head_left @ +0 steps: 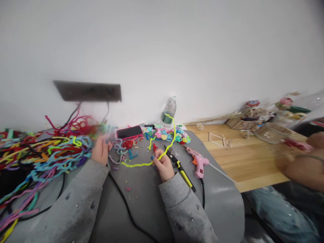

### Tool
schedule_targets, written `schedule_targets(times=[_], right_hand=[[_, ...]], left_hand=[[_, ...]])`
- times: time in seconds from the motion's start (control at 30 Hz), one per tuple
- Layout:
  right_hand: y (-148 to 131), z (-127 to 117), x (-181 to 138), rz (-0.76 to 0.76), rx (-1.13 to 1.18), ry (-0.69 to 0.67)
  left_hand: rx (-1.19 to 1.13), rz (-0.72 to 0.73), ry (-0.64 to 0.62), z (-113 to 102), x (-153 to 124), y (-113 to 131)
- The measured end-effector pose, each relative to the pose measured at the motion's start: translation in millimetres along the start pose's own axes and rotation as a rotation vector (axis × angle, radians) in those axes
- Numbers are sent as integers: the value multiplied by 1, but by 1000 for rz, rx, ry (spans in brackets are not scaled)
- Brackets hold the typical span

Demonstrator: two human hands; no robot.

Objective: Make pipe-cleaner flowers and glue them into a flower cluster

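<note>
My right hand (pixel 163 165) pinches a long neon-yellow pipe cleaner (pixel 141 164) between thumb and fingers. One end curves left over the grey table; the other arcs up in front of the water bottle (pixel 169 109). My left hand (pixel 101 150) is at the right edge of a tangled heap of coloured pipe cleaners (pixel 65 148). Its fingers are curled, and a blurred, pale-coloured patch above them hides what they hold, if anything. Between the hands lie red curled pieces (pixel 129 144), a lilac coil (pixel 117 145) and small scraps.
Yellow-handled pliers (pixel 184 175) and a pink glue gun (pixel 199 163) lie right of my right hand. A phone (pixel 129 132) and small pipe-cleaner flowers (pixel 164 133) are behind. Black cables cross the grey table (pixel 222 202). Another person's arm (pixel 303 168) is over the wooden table (pixel 245 168).
</note>
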State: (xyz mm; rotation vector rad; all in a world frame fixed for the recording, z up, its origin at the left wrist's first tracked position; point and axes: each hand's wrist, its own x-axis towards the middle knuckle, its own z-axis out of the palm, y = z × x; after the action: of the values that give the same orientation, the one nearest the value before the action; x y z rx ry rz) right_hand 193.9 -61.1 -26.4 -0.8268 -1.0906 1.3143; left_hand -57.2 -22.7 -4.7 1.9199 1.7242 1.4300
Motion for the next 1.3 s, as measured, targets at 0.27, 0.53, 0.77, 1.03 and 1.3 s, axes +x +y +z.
schedule_targets(times=[0.27,0.53,0.77,1.03,1.3], right_hand=[[-5,2,0,15,-64,-164],[-37,12,7,-106,-155,-83],[-91,43,46,-170,-121,-287],[-73,67,103,-63,-82,-572],[-41,65,109,138,-289,-642]], left_hand=[[-425,-92,-299,20,-11,8],[-371,-69,-297,21,-8,11],[-404,-21,-437,30,4,19],[-764,-544,-901,22,1,12],[-642,-420,-1111,13,-3,14]])
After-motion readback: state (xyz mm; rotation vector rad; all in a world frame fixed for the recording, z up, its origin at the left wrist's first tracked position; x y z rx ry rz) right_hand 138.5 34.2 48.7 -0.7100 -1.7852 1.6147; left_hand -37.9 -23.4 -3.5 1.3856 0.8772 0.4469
